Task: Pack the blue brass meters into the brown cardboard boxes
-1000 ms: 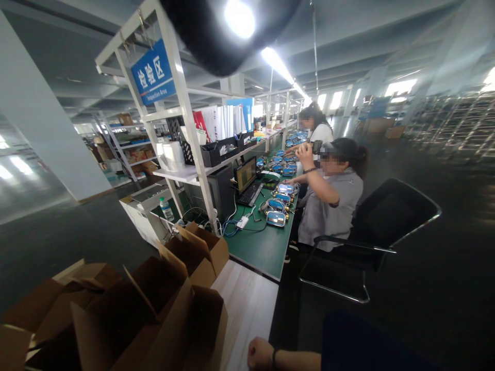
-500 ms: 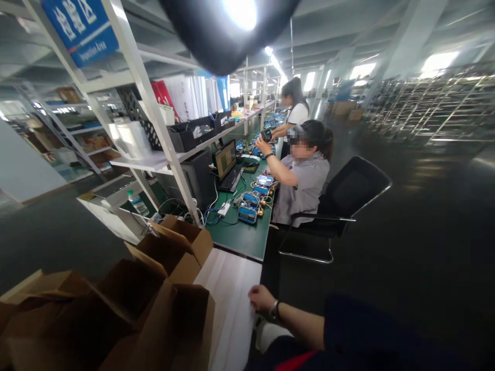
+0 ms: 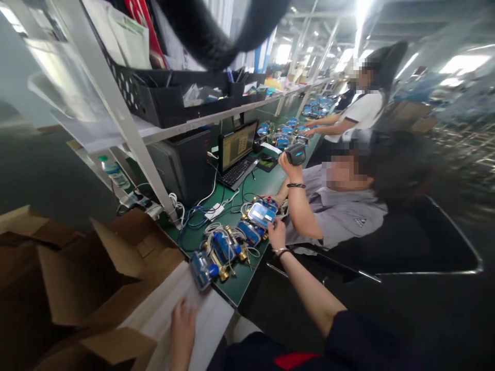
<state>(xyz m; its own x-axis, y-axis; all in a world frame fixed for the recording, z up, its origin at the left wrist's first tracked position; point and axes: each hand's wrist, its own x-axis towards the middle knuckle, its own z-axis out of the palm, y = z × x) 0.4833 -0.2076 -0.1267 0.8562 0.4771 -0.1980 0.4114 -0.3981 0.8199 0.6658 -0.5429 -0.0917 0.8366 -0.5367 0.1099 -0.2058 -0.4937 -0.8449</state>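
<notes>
Handling looks unfinished: blue meters (image 3: 201,269) lie on the bench (image 3: 232,289) ahead of the empty, loosely parted left hand (image 3: 183,320), while the right hand (image 3: 277,235) meets a farther meter (image 3: 262,213), grip unclear.

Four blue-cased devices with brass fittings (image 3: 223,273) and pale cables (image 3: 217,228), closely set in a slanting row on the green tabletop (image 3: 238,284). The nearest device (image 3: 200,270) sits tilted at the near end; the second device (image 3: 223,246) and third device (image 3: 249,233) follow; the farthest device (image 3: 262,213) (its face bright with reflection) shows a whitish patch.
</notes>
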